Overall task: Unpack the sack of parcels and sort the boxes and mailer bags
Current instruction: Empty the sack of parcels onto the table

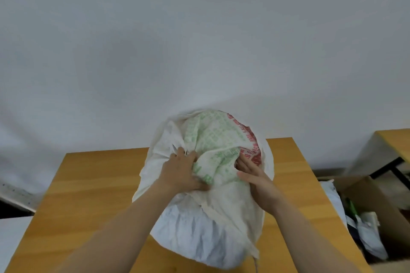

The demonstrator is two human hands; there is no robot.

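A big white woven sack [177,232] with green and red print stands on the wooden table [88,184]. Its top is crumpled and folded over, so the parcels inside are hidden. My left hand [180,173] grips the bunched cloth at the sack's top left, fingers curled into the folds. My right hand [255,175] is at the top right, with its fingertips tucked under a fold of the printed cloth and the thumb lying on the outside.
An open cardboard box [372,197] sits on the floor to the right of the table, holding white mailer bags [370,239]. Another wooden table [395,139] stands at the far right. A plain white wall lies behind.
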